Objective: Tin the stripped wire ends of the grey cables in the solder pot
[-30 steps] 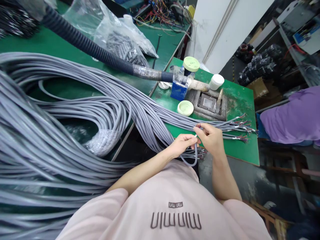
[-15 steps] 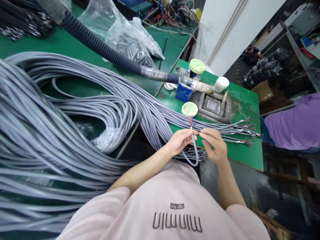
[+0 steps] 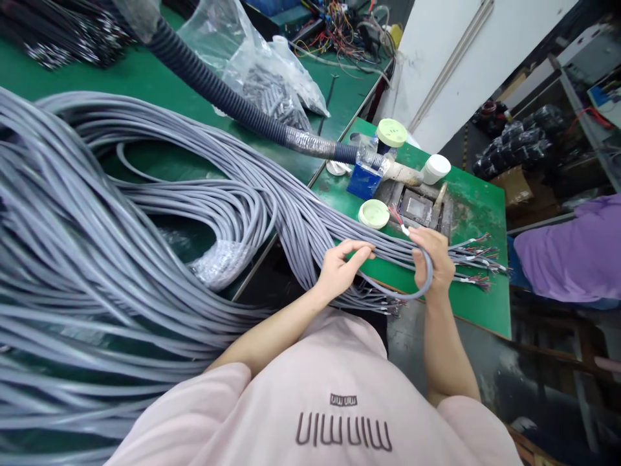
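Observation:
My right hand (image 3: 435,259) grips a grey cable (image 3: 429,279) close to its end. The cable's stripped red and dark wires stick out past the fingers, pointing at the solder pot (image 3: 416,208). From that hand the cable curves down and back left in a loop. My left hand (image 3: 342,268) hovers apart from it, over the long bundle of grey cables (image 3: 291,207), with thumb and forefinger pinched; whatever they may hold is too small to make out. A shallow pale green dish (image 3: 373,213) lies just beyond the wire tips.
A corrugated extraction hose (image 3: 218,97) ends at a blue box (image 3: 363,180) beside the pot. Nearby stand a white cup (image 3: 436,169) and a green-lidded jar (image 3: 391,133). Coiled cables fill the left. A person in a purple top (image 3: 567,249) is at the right.
The cable end has passed from my left hand to my right, which has carried it right and forward toward the pot. My left hand has let go and sits slightly lower.

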Motion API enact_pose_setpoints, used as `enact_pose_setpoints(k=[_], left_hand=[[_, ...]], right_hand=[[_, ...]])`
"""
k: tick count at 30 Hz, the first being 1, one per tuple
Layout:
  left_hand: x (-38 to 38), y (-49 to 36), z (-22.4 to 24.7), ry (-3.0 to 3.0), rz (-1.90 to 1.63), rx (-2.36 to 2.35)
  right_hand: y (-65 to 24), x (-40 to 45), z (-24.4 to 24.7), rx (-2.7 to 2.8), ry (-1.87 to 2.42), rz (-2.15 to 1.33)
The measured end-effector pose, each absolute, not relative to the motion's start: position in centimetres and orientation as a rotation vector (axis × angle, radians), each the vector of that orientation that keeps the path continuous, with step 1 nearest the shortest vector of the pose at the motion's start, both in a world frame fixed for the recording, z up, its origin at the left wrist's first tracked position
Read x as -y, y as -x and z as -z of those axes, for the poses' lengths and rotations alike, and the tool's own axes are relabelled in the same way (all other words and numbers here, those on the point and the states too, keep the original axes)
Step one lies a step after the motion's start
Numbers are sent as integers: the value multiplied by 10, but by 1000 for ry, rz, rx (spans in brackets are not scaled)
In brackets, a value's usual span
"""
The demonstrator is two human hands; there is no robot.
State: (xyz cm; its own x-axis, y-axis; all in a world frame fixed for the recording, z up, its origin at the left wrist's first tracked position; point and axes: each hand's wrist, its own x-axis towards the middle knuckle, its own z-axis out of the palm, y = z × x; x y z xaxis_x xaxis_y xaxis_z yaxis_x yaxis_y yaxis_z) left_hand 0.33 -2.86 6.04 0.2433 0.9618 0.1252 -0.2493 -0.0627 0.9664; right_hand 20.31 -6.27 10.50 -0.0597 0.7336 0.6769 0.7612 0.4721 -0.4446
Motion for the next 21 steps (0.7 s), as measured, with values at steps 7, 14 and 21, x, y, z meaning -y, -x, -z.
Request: enact_pose_setpoints(k=[7,14,21], left_hand=[[8,12,-29,-1784,-1541,-1030],[7,7,-18,-1992,-1532,-1061],[7,8,-16,-2061,-1562,-1065]], right_hand=[[-214,19,-120,1856,1322,135],[-214,-29,-129,1964,1459,38],[-213,-64,-118,2056,1525,-147]])
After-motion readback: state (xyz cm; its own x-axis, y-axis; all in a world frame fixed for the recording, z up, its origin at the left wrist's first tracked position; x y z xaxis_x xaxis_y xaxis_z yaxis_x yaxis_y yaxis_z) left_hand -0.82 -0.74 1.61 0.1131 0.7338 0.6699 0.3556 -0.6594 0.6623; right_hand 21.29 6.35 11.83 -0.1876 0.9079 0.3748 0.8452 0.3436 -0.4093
